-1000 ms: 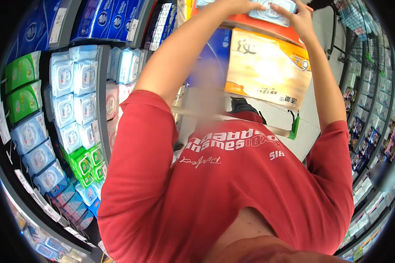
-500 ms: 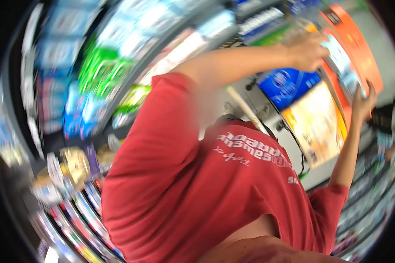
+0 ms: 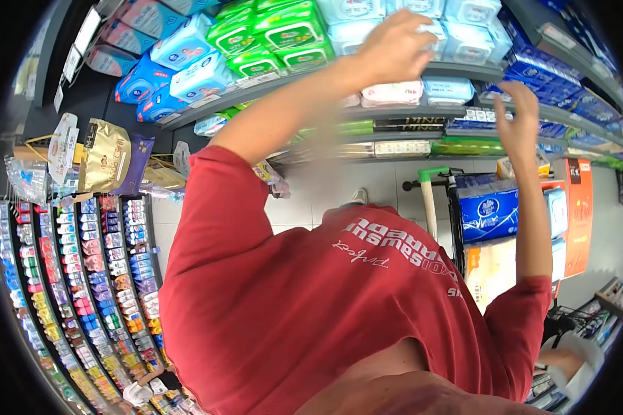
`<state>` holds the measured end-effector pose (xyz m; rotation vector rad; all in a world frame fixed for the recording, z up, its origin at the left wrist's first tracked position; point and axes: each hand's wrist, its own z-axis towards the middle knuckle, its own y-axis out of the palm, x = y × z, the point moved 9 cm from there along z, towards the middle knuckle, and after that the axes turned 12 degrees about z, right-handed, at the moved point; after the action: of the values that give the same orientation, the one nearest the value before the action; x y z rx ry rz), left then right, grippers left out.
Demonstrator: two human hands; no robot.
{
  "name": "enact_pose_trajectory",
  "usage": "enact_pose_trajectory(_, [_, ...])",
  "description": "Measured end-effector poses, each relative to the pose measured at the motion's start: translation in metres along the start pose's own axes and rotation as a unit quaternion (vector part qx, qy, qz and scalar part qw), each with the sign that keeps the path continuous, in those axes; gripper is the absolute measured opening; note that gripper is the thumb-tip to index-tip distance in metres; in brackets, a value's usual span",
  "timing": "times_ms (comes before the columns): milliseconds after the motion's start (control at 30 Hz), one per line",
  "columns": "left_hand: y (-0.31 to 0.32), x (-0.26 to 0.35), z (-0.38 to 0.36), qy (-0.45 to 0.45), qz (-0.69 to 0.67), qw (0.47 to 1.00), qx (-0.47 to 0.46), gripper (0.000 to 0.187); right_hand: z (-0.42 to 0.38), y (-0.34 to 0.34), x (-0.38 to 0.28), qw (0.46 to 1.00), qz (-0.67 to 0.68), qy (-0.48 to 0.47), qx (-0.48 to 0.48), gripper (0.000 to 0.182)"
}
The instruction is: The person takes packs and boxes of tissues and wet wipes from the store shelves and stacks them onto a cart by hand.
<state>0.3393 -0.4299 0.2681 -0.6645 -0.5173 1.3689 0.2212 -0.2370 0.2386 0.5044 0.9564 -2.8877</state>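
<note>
My left hand (image 3: 398, 47) reaches over the shelf, its fingers apart beside light-blue packs of wipes (image 3: 467, 43). It overlaps some of those packs in this view. My right hand (image 3: 520, 114) is raised in front of the lower shelf with thumb and fingers spread, nothing between them. A pink-and-white pack (image 3: 392, 93) and a light-blue pack (image 3: 448, 90) lie on the level below. Under my right forearm, light-blue packs (image 3: 556, 213) sit in an open orange carton (image 3: 577, 214) by a cart. A blue tissue pack (image 3: 489, 213) lies beside it.
Green wipes packs (image 3: 291, 31) and blue packs (image 3: 145, 79) fill the shelf to the left. A cart handle with a green end (image 3: 432, 173) stands before me. Hanging gold bags (image 3: 105, 158) jut out at left. People (image 3: 576, 360) are at the lower edges.
My hands have left the light-blue pack at the orange carton and moved to the shelf. That carton now holds light-blue packs. The view has turned toward the shelf.
</note>
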Motion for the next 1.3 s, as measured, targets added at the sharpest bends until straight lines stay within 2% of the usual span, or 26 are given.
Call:
enact_pose_trajectory(67, [-0.030, -0.034, -0.004, -0.006, 0.119, 0.993, 0.012, 0.034, 0.035, 0.044, -0.029, 0.998, 0.040, -0.037, -0.041, 0.023])
enact_pose_trajectory(100, [-0.042, -0.045, -0.007, -0.008, 0.121, 0.993, 0.015, 0.034, 0.051, 0.063, -0.042, 0.996, 0.052, -0.053, -0.054, 0.025])
enact_pose_trajectory(133, [-0.048, -0.064, -0.010, -0.053, 0.149, 0.987, -0.010, 0.036, 0.066, 0.082, -0.053, 0.993, 0.064, -0.069, -0.068, 0.027])
enact_pose_trajectory(167, [-0.054, -0.080, -0.013, -0.097, 0.176, 0.979, -0.034, 0.039, 0.081, 0.098, -0.066, 0.991, 0.054, -0.106, -0.060, 0.028])
enact_pose_trajectory(200, [-0.062, -0.085, -0.012, -0.097, 0.176, 0.979, -0.032, 0.039, 0.093, 0.113, -0.078, 0.988, 0.044, -0.141, -0.053, 0.030])
enact_pose_trajectory(267, [-0.063, -0.104, -0.014, -0.139, 0.249, 0.951, -0.115, 0.038, 0.119, 0.129, -0.103, 0.978, 0.023, -0.209, -0.008, 0.035])
enact_pose_trajectory(300, [-0.066, -0.108, -0.016, -0.122, 0.270, 0.951, -0.091, 0.038, 0.133, 0.136, -0.110, 0.978, 0.021, -0.210, -0.007, 0.035])
enact_pose_trajectory(333, [-0.066, -0.112, -0.015, -0.118, 0.269, 0.952, -0.089, 0.038, 0.145, 0.146, -0.118, 0.974, -0.023, -0.224, -0.027, 0.049])
enact_pose_trajectory(367, [-0.061, -0.122, -0.017, -0.146, 0.282, 0.940, -0.127, 0.038, 0.153, 0.156, -0.120, 0.969, -0.066, -0.235, -0.047, 0.063])
enact_pose_trajectory(400, [-0.056, -0.130, -0.020, -0.175, 0.294, 0.925, -0.163, 0.038, 0.160, 0.164, -0.116, 0.969, -0.069, -0.233, -0.046, 0.063])
enact_pose_trajectory(467, [-0.055, -0.132, -0.019, -0.177, 0.297, 0.924, -0.164, 0.038, 0.175, 0.192, -0.095, 0.977, -0.062, -0.153, -0.135, 0.063])
enact_pose_trajectory(500, [-0.055, -0.133, -0.020, -0.181, 0.301, 0.921, -0.167, 0.039, 0.178, 0.194, -0.097, 0.977, -0.063, -0.152, -0.136, 0.063])
enact_pose_trajectory(567, [-0.054, -0.134, -0.021, -0.181, 0.305, 0.920, -0.167, 0.040, 0.182, 0.201, -0.093, 0.976, -0.088, -0.118, -0.163, 0.053])
enact_pose_trajectory(633, [-0.051, -0.139, -0.021, -0.181, 0.309, 0.919, -0.164, 0.042, 0.184, 0.207, -0.089, 0.973, -0.103, -0.119, -0.170, 0.049])
enact_pose_trajectory(700, [-0.057, -0.139, -0.020, -0.169, 0.318, 0.926, -0.115, 0.042, 0.189, 0.210, -0.083, 0.970, -0.118, -0.118, -0.178, 0.045])
enact_pose_trajectory(767, [-0.055, -0.140, -0.023, -0.173, 0.300, 0.931, -0.118, 0.043, 0.192, 0.219, -0.075, 0.959, -0.151, -0.096, -0.219, 0.039])
enact_pose_trajectory(900, [-0.066, -0.131, -0.019, -0.179, 0.267, 0.939, -0.119, 0.046, 0.190, 0.213, -0.082, 0.966, -0.134, -0.106, -0.195, 0.037])
enact_pose_trajectory(967, [-0.063, -0.124, -0.021, -0.148, 0.266, 0.944, -0.124, 0.050, 0.183, 0.205, -0.093, 0.967, -0.114, -0.148, -0.173, 0.041])
enact_pose_trajectory(1000, [-0.061, -0.119, -0.023, -0.120, 0.267, 0.948, -0.128, 0.054, 0.181, 0.202, -0.090, 0.970, -0.113, -0.134, -0.166, 0.041])
enact_pose_trajectory(1067, [-0.061, -0.112, -0.024, -0.088, 0.297, 0.939, -0.149, 0.055, 0.170, 0.191, -0.104, 0.956, -0.110, -0.245, -0.118, 0.040])
enact_pose_trajectory(1100, [-0.060, -0.107, -0.025, -0.075, 0.326, 0.929, -0.160, 0.056, 0.171, 0.187, -0.099, 0.964, -0.112, -0.219, -0.105, 0.040])
enact_pose_trajectory(1133, [-0.063, -0.101, -0.025, -0.051, 0.363, 0.918, -0.150, 0.053, 0.170, 0.186, -0.104, 0.960, -0.100, -0.237, -0.109, 0.038])
enact_pose_trajectory(1167, [-0.064, -0.095, -0.026, -0.029, 0.393, 0.909, -0.135, 0.051, 0.168, 0.184, -0.108, 0.955, -0.091, -0.255, -0.117, 0.036])
enact_pose_trajectory(1233, [-0.073, -0.087, -0.028, 0.038, 0.348, 0.935, -0.059, 0.063, 0.166, 0.175, -0.104, 0.963, -0.063, -0.236, -0.116, 0.034])
enact_pose_trajectory(1300, [-0.084, -0.075, -0.028, 0.093, 0.288, 0.953, 0.005, 0.059, 0.158, 0.152, -0.111, 0.967, -0.033, -0.223, -0.117, 0.037])
